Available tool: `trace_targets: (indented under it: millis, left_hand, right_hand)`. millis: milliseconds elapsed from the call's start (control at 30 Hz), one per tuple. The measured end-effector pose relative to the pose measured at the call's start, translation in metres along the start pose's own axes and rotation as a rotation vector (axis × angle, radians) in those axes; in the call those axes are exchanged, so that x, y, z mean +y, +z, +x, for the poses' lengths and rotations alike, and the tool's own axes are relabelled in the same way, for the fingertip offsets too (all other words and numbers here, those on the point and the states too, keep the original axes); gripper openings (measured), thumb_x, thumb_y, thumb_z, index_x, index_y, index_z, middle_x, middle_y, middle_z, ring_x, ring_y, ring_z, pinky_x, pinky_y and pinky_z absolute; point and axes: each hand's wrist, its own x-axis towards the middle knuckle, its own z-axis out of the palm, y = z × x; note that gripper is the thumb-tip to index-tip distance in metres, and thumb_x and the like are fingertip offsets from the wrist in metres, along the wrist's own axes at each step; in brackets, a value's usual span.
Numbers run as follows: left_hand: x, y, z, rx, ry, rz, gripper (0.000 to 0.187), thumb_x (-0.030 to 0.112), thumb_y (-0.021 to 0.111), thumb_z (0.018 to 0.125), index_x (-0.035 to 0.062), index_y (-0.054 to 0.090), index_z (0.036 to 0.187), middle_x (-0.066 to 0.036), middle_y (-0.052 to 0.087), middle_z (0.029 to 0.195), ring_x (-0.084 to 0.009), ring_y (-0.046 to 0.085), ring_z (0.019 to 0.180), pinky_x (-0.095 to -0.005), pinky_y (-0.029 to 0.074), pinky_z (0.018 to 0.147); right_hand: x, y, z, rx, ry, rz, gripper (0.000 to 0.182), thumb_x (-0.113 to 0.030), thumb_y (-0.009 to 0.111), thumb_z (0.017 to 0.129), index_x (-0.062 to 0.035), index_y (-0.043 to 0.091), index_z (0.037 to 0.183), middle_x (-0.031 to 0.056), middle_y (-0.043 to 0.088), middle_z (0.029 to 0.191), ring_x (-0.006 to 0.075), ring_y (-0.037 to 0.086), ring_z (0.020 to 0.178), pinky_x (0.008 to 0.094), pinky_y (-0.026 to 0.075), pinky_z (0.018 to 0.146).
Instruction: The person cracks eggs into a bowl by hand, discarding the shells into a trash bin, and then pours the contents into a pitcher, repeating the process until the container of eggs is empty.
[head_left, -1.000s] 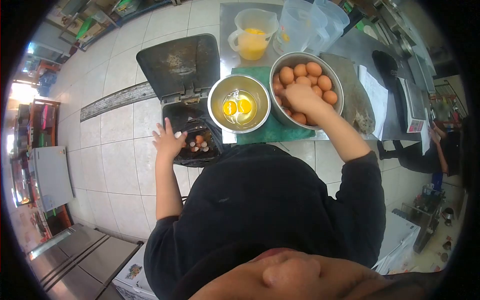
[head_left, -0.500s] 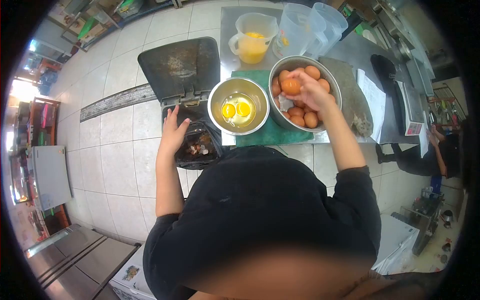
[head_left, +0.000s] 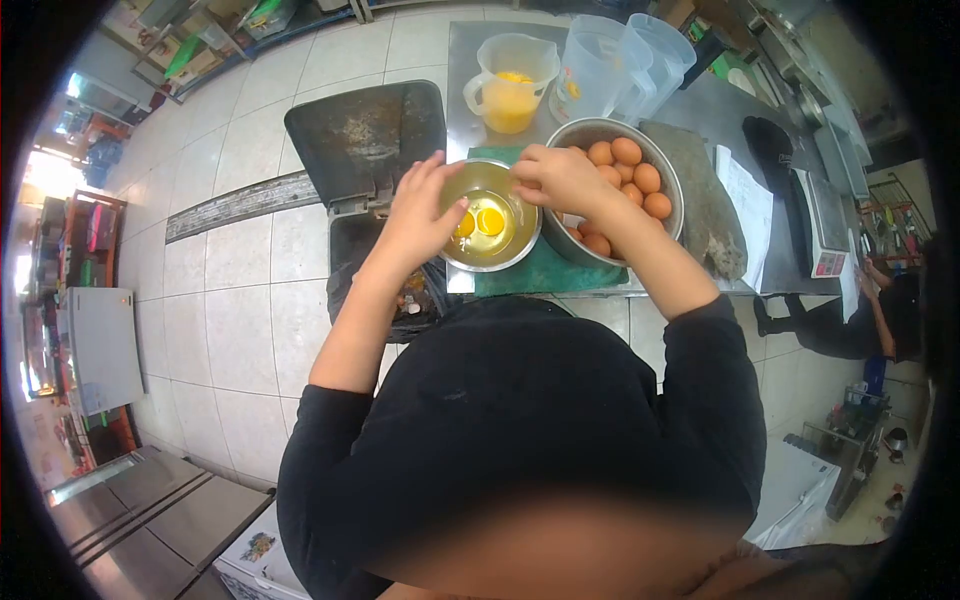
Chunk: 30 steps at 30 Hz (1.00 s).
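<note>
Two yolks in clear egg white point(head_left: 490, 222) lie in a steel bowl point(head_left: 483, 267) on a green cloth point(head_left: 560, 272). Over the bowl's left rim is my left hand point(head_left: 425, 212), fingers apart, with nothing in it. My right hand point(head_left: 560, 180) reaches over the bowl's right rim with its fingers curled together; what they hold, if anything, is hidden. Right beside stands a larger metal pot point(head_left: 677, 215) with several brown eggs point(head_left: 647, 178), partly covered by my right hand and forearm.
A bin with a raised lid point(head_left: 365, 140) and a black bag stands left of the counter point(head_left: 465, 60). Behind the bowls are a jug of yellow liquid point(head_left: 511, 100) and empty plastic jugs point(head_left: 592, 70). A scale point(head_left: 825, 225) and a person point(head_left: 850, 325) are at the right.
My right hand has moved left from the egg pot to the steel bowl; the egg it held no longer shows. My left hand has moved right and up from the bin to the bowl.
</note>
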Motion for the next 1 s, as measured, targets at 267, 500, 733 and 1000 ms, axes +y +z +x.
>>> trace_targets:
  millis: [267, 500, 733, 1000]
  left_hand:
    - [0.026, 0.004, 0.016, -0.081, 0.108, -0.226, 0.046, 0.023, 0.065, 0.074, 0.0040, 0.049, 0.114, -0.015, 0.057, 0.099, -0.0240, 0.058, 0.084, -0.0324, 0.046, 0.073]
    - [0.019, -0.001, 0.005, -0.280, -0.007, -0.340, 0.041, 0.022, 0.062, 0.074, 0.0011, 0.051, 0.107, -0.014, 0.059, 0.077, -0.0240, 0.059, 0.066, -0.0332, 0.045, 0.062]
    - [-0.013, 0.031, 0.004, -0.179, -0.272, -0.521, 0.031, 0.022, 0.041, 0.084, -0.0034, 0.052, 0.097, -0.018, 0.060, 0.080, -0.0279, 0.058, 0.073, -0.0346, 0.045, 0.069]
    - [-0.006, 0.027, 0.016, -0.483, -0.545, -0.596, 0.034, 0.022, 0.035, 0.083, -0.0043, 0.053, 0.095, -0.009, 0.058, 0.073, -0.0174, 0.054, 0.063, -0.0299, 0.044, 0.058]
  right_hand:
    - [-0.041, -0.015, 0.031, -0.404, 0.605, 1.464, 0.027, -0.033, 0.048, 0.090, -0.0071, 0.049, 0.099, 0.0019, 0.054, 0.064, 0.0080, 0.048, 0.041, 0.0189, 0.033, 0.032]
    - [-0.043, 0.000, 0.034, -0.552, 0.675, 1.532, 0.031, -0.033, 0.046, 0.089, -0.0035, 0.050, 0.098, 0.0053, 0.053, 0.065, 0.0092, 0.047, 0.039, 0.0192, 0.036, 0.031]
    - [-0.048, 0.013, 0.028, -0.009, 0.480, 1.063, 0.033, -0.025, 0.065, 0.075, -0.0056, 0.055, 0.100, 0.0095, 0.059, 0.077, 0.0217, 0.061, 0.066, 0.0286, 0.050, 0.052]
    - [-0.046, 0.028, 0.029, 0.013, 0.256, 0.577, 0.032, -0.017, 0.068, 0.063, -0.0038, 0.060, 0.091, 0.0137, 0.063, 0.088, 0.0286, 0.061, 0.085, 0.0335, 0.047, 0.075]
